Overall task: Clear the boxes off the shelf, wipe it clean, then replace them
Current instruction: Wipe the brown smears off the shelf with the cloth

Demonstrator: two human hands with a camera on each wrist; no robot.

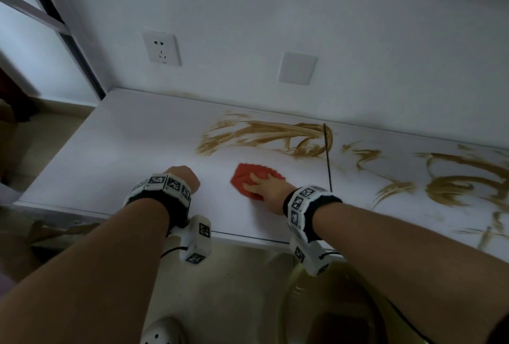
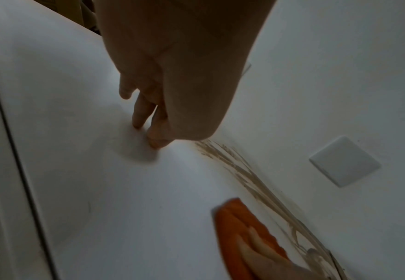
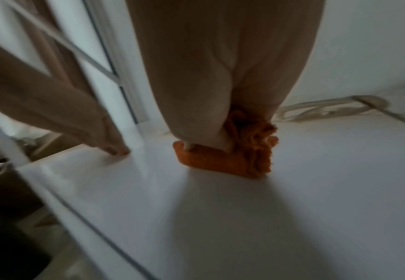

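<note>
The white shelf top carries no boxes in view. Brown smears streak its rear middle and right part. An orange cloth lies on the shelf left of a dark seam. My right hand presses down on the cloth with its fingers laid over it; in the right wrist view the cloth bunches up beside the hand. My left hand stands on the bare shelf left of the cloth, its fingertips touching the surface and holding nothing.
A wall socket and a blank cover plate sit on the wall behind the shelf. A window frame rises at the left. Brown cardboard-like things lie on the floor at left, and a pale yellowish round object is below the shelf edge.
</note>
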